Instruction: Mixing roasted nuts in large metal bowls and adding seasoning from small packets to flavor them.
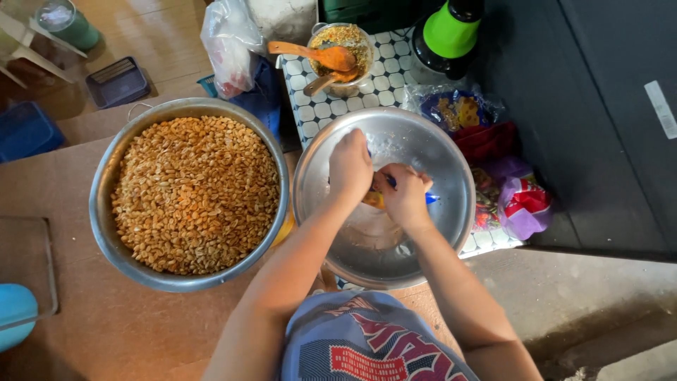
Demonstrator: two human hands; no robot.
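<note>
1. both hands are over the empty steel bowl [423, 233] on the right, meeting just above its middle.
2. left hand [350, 166] is curled, fingers closed down on the far end of a small yellow-and-blue packet [377, 197]; knuckles up.
3. right hand [405, 196] is clenched on the near-right end of that same packet, a blue corner poking out past the fingers. the two fists are touching, and it reads like a twist or a tear.
4. whether the packet is open yet, i can't tell; the fingers cover the seam.
5. inside the steel bowl there is only a pale smear on the far wall and bare metal elsewhere. nothing visible has gone in, so my read is an early stage.
6. just left, almost rim to rim, sits the big bowl of peanuts [194, 194], heaped full of golden-brown nuts, apparently untouched.
7. farther off on the tiled counter [321, 106]: a small pot of crumbly mix [345, 46] with two wooden spoons [326, 63] resting across it.
8. right of the steel bowl, a cluster of coloured snack bags [508, 190]; at the far left, a clear plastic bag [229, 46].
9. judging by that full bowl, most of the work looks ahead.
</note>
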